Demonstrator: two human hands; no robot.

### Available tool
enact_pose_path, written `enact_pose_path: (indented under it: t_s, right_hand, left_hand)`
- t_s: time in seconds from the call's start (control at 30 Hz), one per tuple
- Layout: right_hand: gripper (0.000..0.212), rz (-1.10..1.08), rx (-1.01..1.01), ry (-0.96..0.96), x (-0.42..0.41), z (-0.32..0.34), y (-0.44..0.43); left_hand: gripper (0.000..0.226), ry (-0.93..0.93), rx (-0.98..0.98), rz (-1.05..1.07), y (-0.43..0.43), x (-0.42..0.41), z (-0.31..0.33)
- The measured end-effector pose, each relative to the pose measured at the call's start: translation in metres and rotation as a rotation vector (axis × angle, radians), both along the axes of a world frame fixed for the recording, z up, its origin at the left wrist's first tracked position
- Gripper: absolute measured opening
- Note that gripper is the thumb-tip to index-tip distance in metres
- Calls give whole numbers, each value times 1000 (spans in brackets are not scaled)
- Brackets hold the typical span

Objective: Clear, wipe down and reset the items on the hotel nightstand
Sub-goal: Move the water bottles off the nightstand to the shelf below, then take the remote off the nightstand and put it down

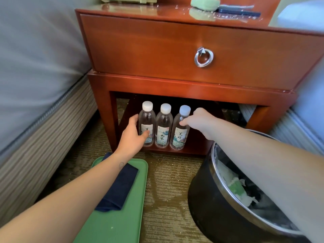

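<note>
Three clear water bottles with white caps stand in a row on the lower shelf of the red-brown wooden nightstand (pixel 157 85). My left hand (pixel 133 135) wraps around the left bottle (pixel 147 120), thumb across its label. My right hand (pixel 199 120) grips the right bottle (pixel 182 116) near its shoulder. Between them the middle bottle (pixel 163 127) stands untouched. On the nightstand's glossy top lie a pale green cloth (pixel 205 3) and a dark flat device (pixel 240 13).
A green tray (pixel 114 216) with a folded navy cloth (pixel 119 186) lies on the carpet under my left forearm. A black bin with a metal rim (pixel 219 181), holding crumpled waste, stands at the right. Beds flank the nightstand on both sides.
</note>
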State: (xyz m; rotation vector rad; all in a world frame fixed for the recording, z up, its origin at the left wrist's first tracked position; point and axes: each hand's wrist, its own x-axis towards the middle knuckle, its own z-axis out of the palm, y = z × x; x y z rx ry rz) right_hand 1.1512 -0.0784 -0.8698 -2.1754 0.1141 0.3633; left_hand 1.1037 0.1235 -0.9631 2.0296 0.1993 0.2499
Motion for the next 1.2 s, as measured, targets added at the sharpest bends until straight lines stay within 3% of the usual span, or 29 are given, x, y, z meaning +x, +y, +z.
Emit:
enact_pose_path:
  t_s: [0.13, 0.3, 0.4, 0.5, 0.63, 0.8, 1.0, 1.2]
  right_hand:
    - [15, 85, -102, -18, -14, 29, -5]
    - [15, 491, -220, -148, -34, 99, -19]
    - [17, 580, -86, -252, -42, 146, -28]
    - [22, 468, 172, -428, -39, 186, -41]
    - [23, 132, 441, -620, -19, 220, -60]
    - [19, -151, 386, -729, 36, 225, -82]
    - [19, -186, 350, -719, 105, 219, -74]
    - [27, -166, 152, -738, 148, 220, -61]
  left_hand:
    - [73, -116, 142, 15, -3, -19, 28]
    - [47, -516, 322, -71, -9, -31, 102]
    - [48, -710, 335, -114, -17, -26, 159]
    - [45, -825, 303, -122, -29, -16, 210]
    - [38, -789, 364, -185, -39, 5, 257]
    - [28, -540, 298, -173, -50, 43, 293]
    - [31, -272, 33, -79, -67, 111, 314]
    - [25, -154, 106, -76, -91, 160, 315]
